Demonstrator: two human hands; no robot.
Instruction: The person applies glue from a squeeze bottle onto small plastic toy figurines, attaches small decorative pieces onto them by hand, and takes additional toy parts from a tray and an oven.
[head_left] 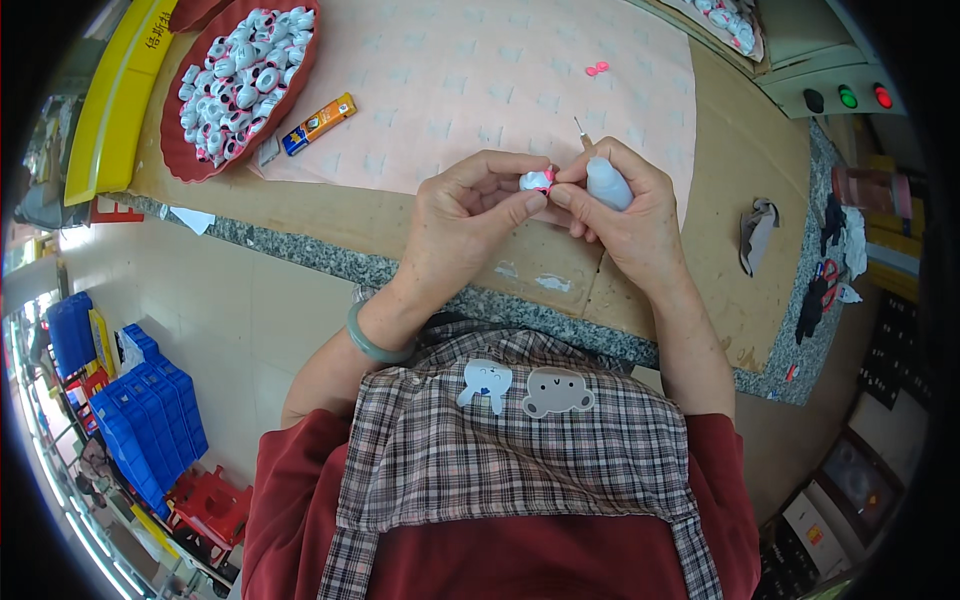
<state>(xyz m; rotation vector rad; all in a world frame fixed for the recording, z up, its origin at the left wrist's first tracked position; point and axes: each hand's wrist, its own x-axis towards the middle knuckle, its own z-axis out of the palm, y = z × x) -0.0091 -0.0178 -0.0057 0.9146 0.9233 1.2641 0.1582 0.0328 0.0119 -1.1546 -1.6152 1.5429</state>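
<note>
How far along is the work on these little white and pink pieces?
Done: a red tray heaped with white pieces. In hand: left hand and right hand pinch one small white-and-pink piece; the right also grips a white-handled tool. Left: a loose pink part on the mat.

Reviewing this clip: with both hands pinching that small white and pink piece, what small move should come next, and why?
Probably bring the tool's metal tip down to the small white and pink piece: the left hand and right hand both pinch it, while the tip points away.
</note>
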